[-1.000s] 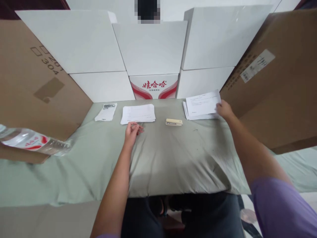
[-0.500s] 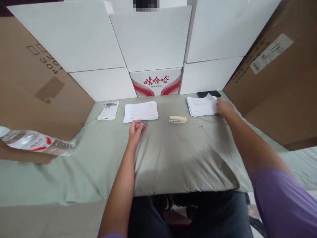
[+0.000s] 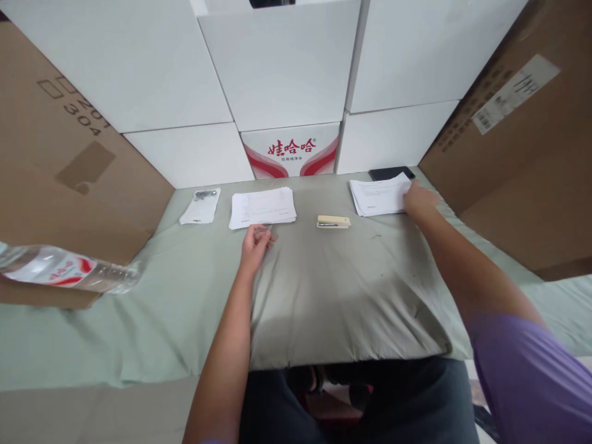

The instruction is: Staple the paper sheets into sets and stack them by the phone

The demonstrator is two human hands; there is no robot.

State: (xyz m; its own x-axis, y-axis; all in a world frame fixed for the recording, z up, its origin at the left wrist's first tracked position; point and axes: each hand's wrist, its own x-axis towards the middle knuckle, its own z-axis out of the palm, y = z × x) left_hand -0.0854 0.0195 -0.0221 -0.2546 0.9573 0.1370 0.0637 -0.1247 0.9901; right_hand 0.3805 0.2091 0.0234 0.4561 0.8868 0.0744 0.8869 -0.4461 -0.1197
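My right hand (image 3: 420,200) is at the right edge of the right-hand stack of paper (image 3: 379,196), fingers closed at the edge of a sheet; the fingertips are partly hidden. The sheet's far right corner looks slightly raised. My left hand (image 3: 256,242) rests on the cloth just in front of the left-hand stack of paper (image 3: 263,207). Its fingers are loosely bent and apart, holding nothing. Between the two stacks lies a cream stapler (image 3: 333,222), touched by neither hand.
A clear packet with small dark items (image 3: 201,205) lies left of the stacks. Behind the right stack is a black flat object (image 3: 391,173), like a phone. A water bottle (image 3: 69,269) lies at left. Cardboard (image 3: 87,166) and white boxes (image 3: 282,68) enclose the cloth-covered table (image 3: 333,296).
The top sheet of the right stack, which curled up at its far edge, now lies flatter. My right hand has barely shifted, and my left hand stays in place. The view has tilted slightly.
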